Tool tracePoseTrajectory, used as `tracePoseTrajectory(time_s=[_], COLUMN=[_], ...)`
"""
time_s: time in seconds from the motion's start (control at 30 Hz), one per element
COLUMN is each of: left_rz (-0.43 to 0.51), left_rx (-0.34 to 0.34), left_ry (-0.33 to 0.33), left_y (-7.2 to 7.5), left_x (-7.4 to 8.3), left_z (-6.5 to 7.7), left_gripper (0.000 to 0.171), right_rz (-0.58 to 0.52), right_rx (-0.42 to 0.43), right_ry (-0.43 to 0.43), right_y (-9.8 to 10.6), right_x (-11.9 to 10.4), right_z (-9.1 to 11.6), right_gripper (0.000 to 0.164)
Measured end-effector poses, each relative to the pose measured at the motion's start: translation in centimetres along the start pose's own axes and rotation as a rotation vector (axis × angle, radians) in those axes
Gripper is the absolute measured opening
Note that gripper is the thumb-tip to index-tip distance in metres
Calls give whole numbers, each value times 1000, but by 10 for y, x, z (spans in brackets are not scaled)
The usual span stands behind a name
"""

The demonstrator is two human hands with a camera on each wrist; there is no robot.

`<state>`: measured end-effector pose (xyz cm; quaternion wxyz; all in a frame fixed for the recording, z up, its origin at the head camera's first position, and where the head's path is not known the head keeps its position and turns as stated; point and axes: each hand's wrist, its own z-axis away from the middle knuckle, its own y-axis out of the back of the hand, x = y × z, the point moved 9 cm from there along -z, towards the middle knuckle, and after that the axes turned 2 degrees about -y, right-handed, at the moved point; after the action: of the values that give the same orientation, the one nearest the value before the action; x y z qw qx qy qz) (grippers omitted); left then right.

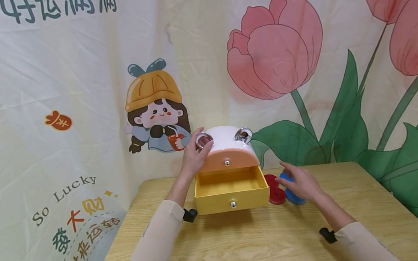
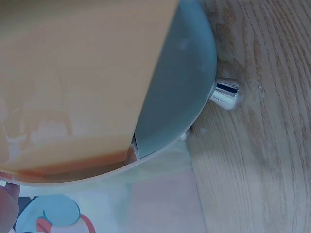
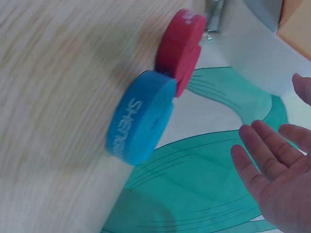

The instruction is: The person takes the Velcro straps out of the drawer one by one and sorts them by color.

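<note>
Seen from the head camera, a person works at a small drawer chest (image 1: 227,139) standing on a wooden table (image 1: 266,242), its yellow lower drawer (image 1: 213,204) pulled out toward the wearer. The left forearm, in a pale sleeve (image 1: 161,233), reaches up along the chest's left side, and the left hand (image 1: 193,157) grips the chest's top at its left silver ring (image 1: 203,140), thumb in front. The right arm angles in from the chest's right; the right hand (image 1: 303,182), released and holding nothing, hangs with fingers loosely extended above a blue piece (image 1: 295,197), while a red piece (image 1: 276,190) lies between that and the chest.

From the left wrist, the chest's curved body fills much of the view above a silver foot (image 2: 226,93); just a sliver of the left hand shows at its rim, too little to tell the grip.

From the right wrist, the right hand's palm faces the camera, fingers apart beside the chest's white side, clear of both pieces; the blue one sits farther from the chest than the red.
</note>
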<state>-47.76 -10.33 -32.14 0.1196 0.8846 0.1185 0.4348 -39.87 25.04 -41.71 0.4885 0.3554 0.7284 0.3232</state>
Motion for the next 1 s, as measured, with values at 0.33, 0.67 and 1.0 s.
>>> tracePoseTrajectory(time_s=[0.33,0.67,1.0], left_rz=[1,-2,7], left_rx=[3,-8,-7], left_ry=[4,11,19], left_y=[0,-1,-1], left_x=[0,0,-1], left_z=[0,0,0], left_gripper=[66,66,67], right_rz=[-46,-86,-89], right_rx=[47,114,180], right_ry=[41,131,241], right_y=[11,25,36], right_x=[-31,-65,-96], right_z=[3,11,18], right_gripper=[66,52,46])
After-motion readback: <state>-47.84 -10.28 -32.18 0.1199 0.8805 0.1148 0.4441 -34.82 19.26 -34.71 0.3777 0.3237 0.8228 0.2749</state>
